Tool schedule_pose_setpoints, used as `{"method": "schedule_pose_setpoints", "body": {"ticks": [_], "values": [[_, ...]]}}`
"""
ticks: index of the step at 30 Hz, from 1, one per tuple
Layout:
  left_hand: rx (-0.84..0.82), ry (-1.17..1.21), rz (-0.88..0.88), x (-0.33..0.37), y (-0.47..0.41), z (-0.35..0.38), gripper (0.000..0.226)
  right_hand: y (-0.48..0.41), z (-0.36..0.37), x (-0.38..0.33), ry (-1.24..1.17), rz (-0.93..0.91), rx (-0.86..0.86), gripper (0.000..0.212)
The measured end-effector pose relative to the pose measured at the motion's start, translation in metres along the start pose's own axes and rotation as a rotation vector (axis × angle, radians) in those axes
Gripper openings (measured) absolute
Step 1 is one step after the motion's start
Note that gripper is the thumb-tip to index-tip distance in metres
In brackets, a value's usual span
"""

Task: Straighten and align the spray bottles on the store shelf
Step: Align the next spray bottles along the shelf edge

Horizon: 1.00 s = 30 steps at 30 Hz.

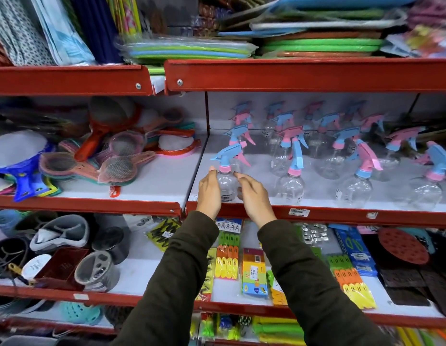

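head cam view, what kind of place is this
Most likely a household-goods shop: red metal shelves stocked with rows of spray bottles, packaged clothes pegs, and a price label on the shelf edge.

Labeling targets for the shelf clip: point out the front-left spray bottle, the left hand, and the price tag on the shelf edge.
front-left spray bottle (227, 187): head view, on its clear body between the hands.
left hand (209, 193): head view, on the back of the hand.
price tag (297, 212): head view, on the label's middle.
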<state>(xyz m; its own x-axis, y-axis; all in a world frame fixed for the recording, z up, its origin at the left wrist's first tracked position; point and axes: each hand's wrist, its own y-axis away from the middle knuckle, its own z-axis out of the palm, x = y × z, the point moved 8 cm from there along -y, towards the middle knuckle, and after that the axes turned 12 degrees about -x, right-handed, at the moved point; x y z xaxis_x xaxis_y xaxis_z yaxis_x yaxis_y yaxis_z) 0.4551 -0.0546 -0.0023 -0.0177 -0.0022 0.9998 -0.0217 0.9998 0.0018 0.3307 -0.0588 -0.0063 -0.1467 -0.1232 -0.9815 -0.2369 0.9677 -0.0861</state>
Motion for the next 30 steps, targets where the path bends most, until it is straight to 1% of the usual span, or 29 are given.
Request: {"method": "schedule_pose_setpoints", "body": {"ticks": [2,4,13,15,18,20,21,23,25,28,30], "values": [[-0.036,0.022,-0.014,-0.002,-0.002,0.001,0.064,0.005,0.002,0.0,0.037,-0.01,-0.001,0.041],[-0.019,0.005,-0.013,-0.001,-0.001,-0.001,0.067,0.009,0.003,0.0,0.068,-0.02,0.003,0.042],[-0.01,-0.016,-0.012,-0.005,0.004,-0.001,0.064,0.016,0.003,0.0,0.126,-0.024,0.023,0.041],[0.07,-0.023,0.055,-0.002,0.009,-0.004,0.06,0.021,0.0,-0.002,0.128,-0.043,0.043,0.039],[0.281,-0.067,0.185,0.006,0.026,-0.011,0.052,0.035,-0.009,-0.007,0.092,-0.096,0.103,0.033],[0.361,-0.02,0.251,0.008,0.037,-0.01,0.046,0.047,-0.02,-0.007,0.045,-0.131,0.153,0.029],[0.374,0.015,0.28,0.008,0.041,-0.007,0.043,0.053,-0.028,-0.006,0.02,-0.146,0.181,0.028],[0.367,0.07,0.324,0.009,0.049,0.006,0.036,0.064,-0.046,-0.002,-0.013,-0.166,0.251,0.027],[0.32,0.088,0.334,0.008,0.053,0.027,0.033,0.073,-0.068,0.003,-0.026,-0.171,0.33,0.027],[0.185,0.065,0.293,0.005,0.05,0.069,0.033,0.08,-0.101,0.009,-0.03,-0.143,0.427,0.028],[0.084,0.027,0.225,0.004,0.044,0.097,0.037,0.074,-0.12,0.013,-0.039,-0.094,0.437,0.031]]}}
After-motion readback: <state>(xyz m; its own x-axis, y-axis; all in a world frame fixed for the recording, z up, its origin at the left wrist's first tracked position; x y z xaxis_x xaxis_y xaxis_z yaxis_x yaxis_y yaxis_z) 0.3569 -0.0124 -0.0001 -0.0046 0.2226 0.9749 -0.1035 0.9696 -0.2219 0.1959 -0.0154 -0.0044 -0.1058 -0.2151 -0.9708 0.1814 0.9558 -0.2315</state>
